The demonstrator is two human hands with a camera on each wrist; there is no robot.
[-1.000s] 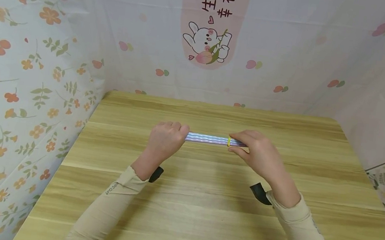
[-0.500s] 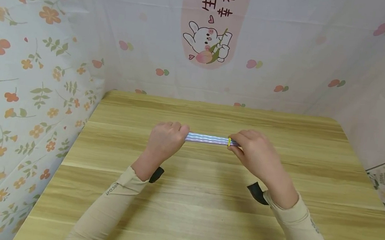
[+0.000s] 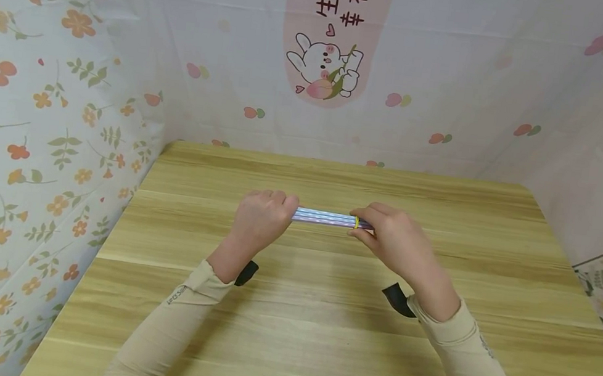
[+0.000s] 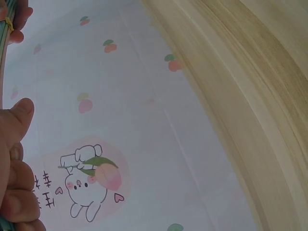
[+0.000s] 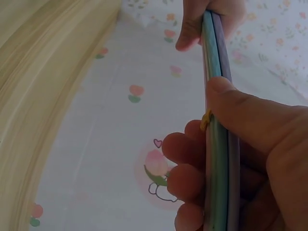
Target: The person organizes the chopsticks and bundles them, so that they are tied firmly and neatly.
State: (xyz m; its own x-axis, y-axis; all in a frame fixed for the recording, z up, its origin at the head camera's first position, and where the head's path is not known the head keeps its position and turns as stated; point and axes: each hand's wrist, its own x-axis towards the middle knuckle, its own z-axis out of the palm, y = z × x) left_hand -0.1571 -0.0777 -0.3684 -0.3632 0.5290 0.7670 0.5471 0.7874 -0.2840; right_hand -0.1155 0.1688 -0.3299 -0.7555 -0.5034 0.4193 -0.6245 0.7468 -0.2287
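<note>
Level above the table, a bundle of pastel pencils (image 3: pixel 326 217) spans between the two hands, in blue, lilac and green. A yellow rubber band (image 3: pixel 356 222) goes round it near its right end, by the right fingertips. The left hand (image 3: pixel 263 221) grips the left part with fingers curled round it, hiding that end. The right hand (image 3: pixel 398 239) holds the banded part; in the right wrist view its thumb (image 5: pixel 240 106) presses one side by the band (image 5: pixel 206 120) while the curled fingers lie against the other.
Below is a wood-grain table (image 3: pixel 312 338). A white cloth (image 3: pixel 213 35) with fruit prints and a rabbit picture hangs behind its far edge, and a flowered cloth (image 3: pixel 33 139) hangs at the left. Black straps (image 3: pixel 399 299) show beneath both wrists.
The right hand has shifted a little to the left along the pencils, its fingertips now reaching slightly past the rubber band. The left hand keeps its grip, almost still.
</note>
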